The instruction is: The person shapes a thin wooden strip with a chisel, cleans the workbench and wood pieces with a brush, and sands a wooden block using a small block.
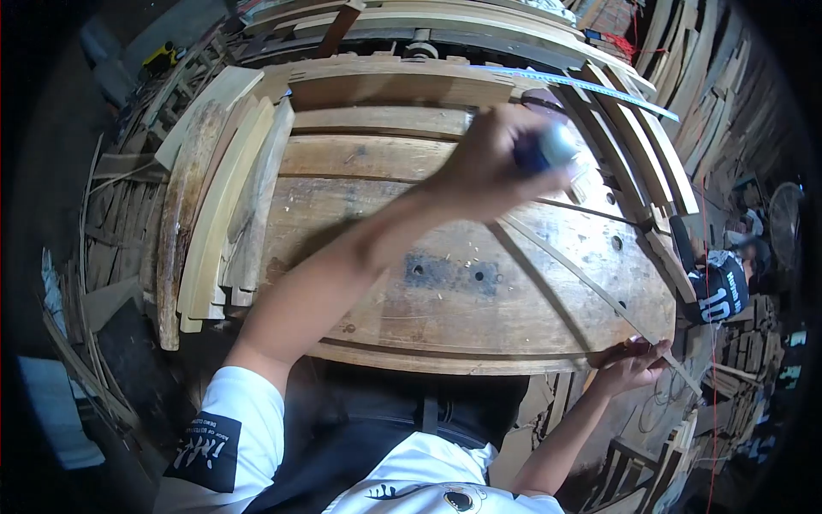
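Far left: stack of long boards (205,206), on end toward the near side, along the left side of the tabletop (368,214). Tabletop is worn wood planks with small chips scattered on it, dark patch (449,274) with two holes near the middle. Left hand (492,158) is up over the far right part, fingers wrapped round a blue-and-pale object (556,146); motion blur, can't tell exactly what it is. Thin wood strip (586,278) runs diagonally from near the left hand to past the near right corner. Light-blue band (599,86) lies along the far right. Right hand (629,368) pinches the strip at that near right corner. Wood slats (629,137) beyond, far right; person in a numbered dark shirt (719,287) well off to the right
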The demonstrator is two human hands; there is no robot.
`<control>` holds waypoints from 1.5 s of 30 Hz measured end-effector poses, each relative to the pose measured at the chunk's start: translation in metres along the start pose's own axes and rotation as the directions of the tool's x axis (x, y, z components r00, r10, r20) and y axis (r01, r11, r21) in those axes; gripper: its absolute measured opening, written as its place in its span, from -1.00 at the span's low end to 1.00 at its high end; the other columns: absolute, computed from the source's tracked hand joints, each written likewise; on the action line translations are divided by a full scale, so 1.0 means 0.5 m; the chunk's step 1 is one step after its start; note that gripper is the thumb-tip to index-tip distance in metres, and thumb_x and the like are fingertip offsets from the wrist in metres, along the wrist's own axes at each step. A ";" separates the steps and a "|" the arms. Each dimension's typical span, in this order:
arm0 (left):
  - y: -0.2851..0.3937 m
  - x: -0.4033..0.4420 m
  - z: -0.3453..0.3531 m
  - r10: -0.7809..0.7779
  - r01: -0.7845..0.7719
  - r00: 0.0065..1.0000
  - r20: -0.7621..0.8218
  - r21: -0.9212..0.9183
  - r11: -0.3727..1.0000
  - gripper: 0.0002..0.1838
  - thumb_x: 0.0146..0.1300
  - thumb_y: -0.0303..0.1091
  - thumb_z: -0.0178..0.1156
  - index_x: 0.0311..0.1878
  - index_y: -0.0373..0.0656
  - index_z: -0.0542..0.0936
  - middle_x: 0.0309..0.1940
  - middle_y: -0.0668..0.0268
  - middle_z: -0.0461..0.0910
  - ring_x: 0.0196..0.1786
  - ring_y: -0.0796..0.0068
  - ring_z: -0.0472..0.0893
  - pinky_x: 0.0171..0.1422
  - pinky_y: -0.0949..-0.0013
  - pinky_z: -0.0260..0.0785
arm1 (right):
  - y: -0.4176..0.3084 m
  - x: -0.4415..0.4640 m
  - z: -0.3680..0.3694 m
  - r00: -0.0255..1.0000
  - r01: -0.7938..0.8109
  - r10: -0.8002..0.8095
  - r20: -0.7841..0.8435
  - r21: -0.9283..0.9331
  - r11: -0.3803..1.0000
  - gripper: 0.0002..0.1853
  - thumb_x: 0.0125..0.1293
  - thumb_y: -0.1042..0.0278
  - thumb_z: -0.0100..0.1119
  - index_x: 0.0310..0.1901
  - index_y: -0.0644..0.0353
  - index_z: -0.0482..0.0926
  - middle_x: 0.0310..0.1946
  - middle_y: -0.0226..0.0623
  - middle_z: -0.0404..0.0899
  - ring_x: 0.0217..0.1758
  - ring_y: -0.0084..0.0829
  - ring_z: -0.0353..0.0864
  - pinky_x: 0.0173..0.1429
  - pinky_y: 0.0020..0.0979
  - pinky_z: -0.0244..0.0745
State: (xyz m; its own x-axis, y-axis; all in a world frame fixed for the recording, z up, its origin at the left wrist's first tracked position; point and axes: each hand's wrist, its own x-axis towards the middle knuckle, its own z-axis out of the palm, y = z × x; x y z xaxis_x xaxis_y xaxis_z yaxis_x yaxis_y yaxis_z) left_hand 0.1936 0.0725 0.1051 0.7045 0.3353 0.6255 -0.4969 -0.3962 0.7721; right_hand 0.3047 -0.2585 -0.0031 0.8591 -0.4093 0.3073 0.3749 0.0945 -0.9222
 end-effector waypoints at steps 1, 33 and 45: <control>0.018 0.012 -0.012 -0.094 0.094 0.996 0.000 -0.054 0.994 -0.71 0.17 -0.14 0.37 -0.49 -0.03 0.49 -0.67 0.52 0.38 -0.62 0.68 0.39 -0.59 0.53 0.20 | 0.000 -0.001 0.000 1.000 -0.004 0.004 0.008 0.011 1.000 -0.62 0.47 0.00 0.24 -0.15 0.19 0.44 -0.59 -0.42 0.46 -0.63 -0.61 0.40 -0.47 -0.54 0.32; -0.153 0.025 -0.182 -0.338 0.391 0.916 -0.216 0.296 0.871 -0.76 0.34 -0.18 0.23 -0.32 -0.15 0.56 -0.48 0.40 0.57 -0.36 0.60 0.56 -0.18 0.43 0.40 | 0.000 0.003 0.003 0.998 0.013 -0.018 0.062 0.082 0.997 -0.70 0.52 0.12 0.18 -0.25 0.17 0.45 -0.61 -0.42 0.44 -0.61 -0.58 0.39 -0.47 -0.50 0.32; -0.171 -0.008 -0.193 -0.307 0.403 0.915 -0.262 0.625 0.668 -0.55 0.31 0.10 0.13 -0.32 -0.16 0.60 -0.39 0.08 0.69 -0.22 0.06 0.70 -0.05 0.09 0.49 | 0.000 0.004 0.000 0.996 -0.028 0.019 0.083 0.107 0.994 -0.65 0.47 0.05 0.24 -0.22 0.18 0.44 -0.62 -0.40 0.47 -0.62 -0.58 0.40 -0.48 -0.51 0.34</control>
State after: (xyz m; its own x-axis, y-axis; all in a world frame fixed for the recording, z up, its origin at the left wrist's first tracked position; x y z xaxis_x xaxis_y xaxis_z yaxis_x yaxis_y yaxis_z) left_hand 0.1843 0.1872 0.0474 0.6648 0.6522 0.3643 0.2689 -0.6639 0.6978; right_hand 0.3067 -0.2595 -0.0026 0.8922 -0.3306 0.3079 0.3858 0.2030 -0.9000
